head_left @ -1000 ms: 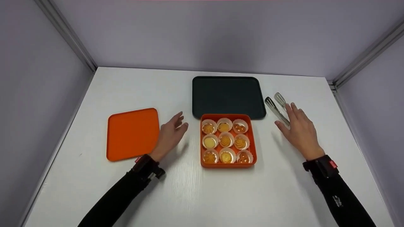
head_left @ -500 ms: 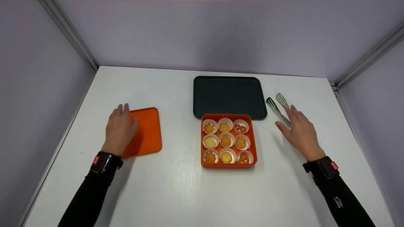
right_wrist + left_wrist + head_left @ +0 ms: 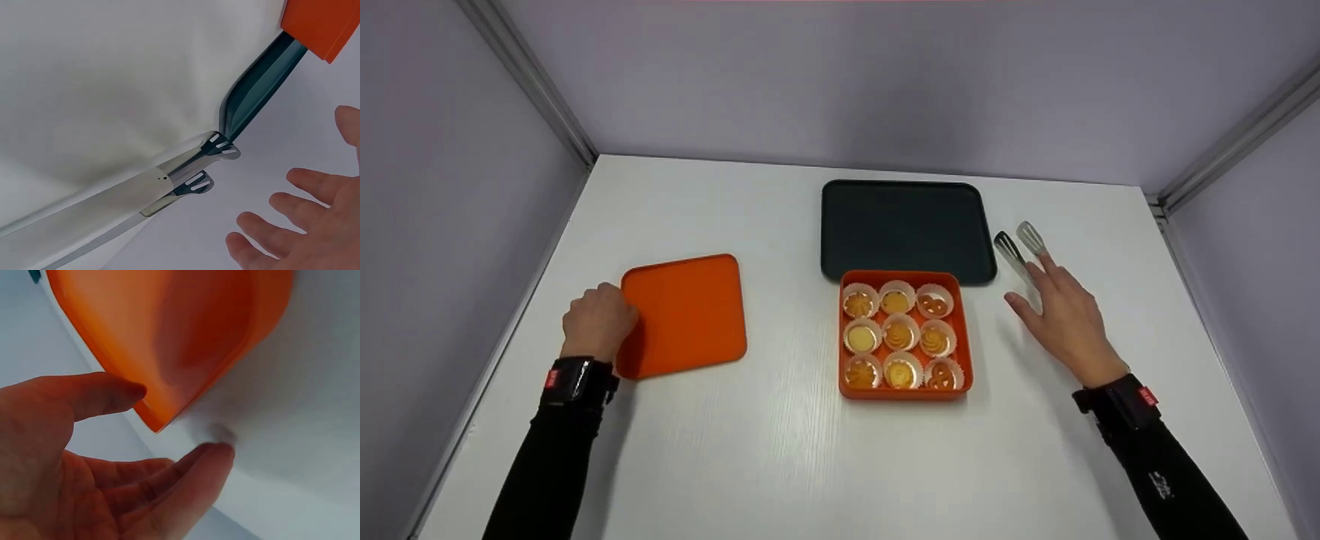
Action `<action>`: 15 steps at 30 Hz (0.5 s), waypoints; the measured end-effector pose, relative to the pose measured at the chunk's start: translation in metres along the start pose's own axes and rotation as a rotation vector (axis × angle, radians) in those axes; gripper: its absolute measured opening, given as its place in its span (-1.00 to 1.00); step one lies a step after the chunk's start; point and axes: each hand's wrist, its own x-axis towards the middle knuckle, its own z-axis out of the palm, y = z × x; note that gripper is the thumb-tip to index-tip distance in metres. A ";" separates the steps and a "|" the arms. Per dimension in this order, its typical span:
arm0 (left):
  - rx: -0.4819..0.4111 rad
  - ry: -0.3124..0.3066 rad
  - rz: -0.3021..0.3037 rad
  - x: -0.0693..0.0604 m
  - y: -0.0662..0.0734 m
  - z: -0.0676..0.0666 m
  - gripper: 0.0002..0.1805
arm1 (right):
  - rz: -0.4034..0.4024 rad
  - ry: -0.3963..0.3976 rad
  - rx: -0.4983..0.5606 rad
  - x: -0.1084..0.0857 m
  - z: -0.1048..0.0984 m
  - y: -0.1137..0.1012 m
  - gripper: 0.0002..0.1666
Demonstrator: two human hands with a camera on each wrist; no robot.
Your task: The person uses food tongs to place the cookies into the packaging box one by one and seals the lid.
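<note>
My left hand [image 3: 600, 321] is at the left edge of a shallow orange lid [image 3: 686, 319] lying on the white table. In the left wrist view, the thumb [image 3: 107, 391] reaches over the lid's corner while the other fingers [image 3: 199, 475] curve below and outside it, with a gap between. My right hand [image 3: 1065, 319] hovers with spread fingers over metal tongs [image 3: 1009, 249], which have slotted heads; their handle end is hidden from the head view. In the right wrist view the tongs [image 3: 135, 194] lie apart from the fingertips.
An orange box [image 3: 906, 394] holds several small pastries or cookies in white paper cups [image 3: 898, 332]. Its far edge meets or overlaps a dark green tray [image 3: 907, 229]. Pale walls [image 3: 847, 82] enclose the back and sides of the table.
My left hand has moved left, from the lid's right side, across above it, to its left edge. The right hand has shifted only slightly; the lid, box and tray stay put.
</note>
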 end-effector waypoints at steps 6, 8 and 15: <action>-0.049 -0.070 0.009 0.005 -0.005 0.001 -0.77 | 0.016 -0.018 0.086 -0.002 -0.003 -0.011 -0.21; -0.071 -0.093 0.016 0.006 -0.006 0.000 -0.79 | 0.014 -0.012 0.138 -0.002 -0.004 -0.017 -0.22; -0.204 -0.189 0.057 0.009 -0.002 -0.007 -0.84 | 0.023 -0.026 0.280 -0.002 -0.006 -0.041 -0.26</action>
